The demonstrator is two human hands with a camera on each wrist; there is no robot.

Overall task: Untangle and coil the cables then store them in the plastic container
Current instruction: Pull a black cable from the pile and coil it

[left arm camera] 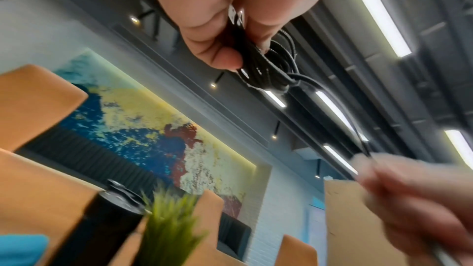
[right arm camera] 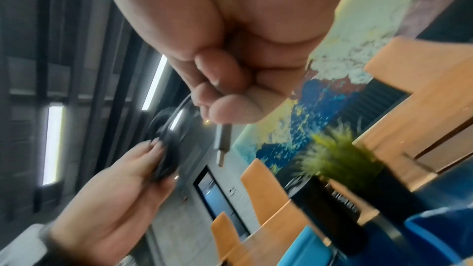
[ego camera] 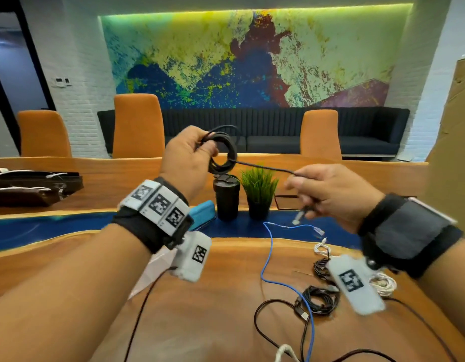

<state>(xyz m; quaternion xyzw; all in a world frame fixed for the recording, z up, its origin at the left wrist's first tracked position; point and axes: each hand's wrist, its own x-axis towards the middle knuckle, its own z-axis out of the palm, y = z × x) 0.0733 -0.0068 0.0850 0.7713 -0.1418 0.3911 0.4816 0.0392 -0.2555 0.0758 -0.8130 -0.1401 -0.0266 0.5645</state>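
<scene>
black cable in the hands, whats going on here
A person is winding a black cable into a coil. The left hand grips the loops above the table, while the right hand pinches the free end near its plug. A blue cable and more black and white ones lie loose on the table.

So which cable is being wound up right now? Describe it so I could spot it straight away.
Start at the long wooden table and look up to the two raised hands above the green plant. The left hand grips a black cable wound into loops, its tail running to the right hand. Unlike the blue cable and black bundles on the table, it hangs in mid-air.
</scene>
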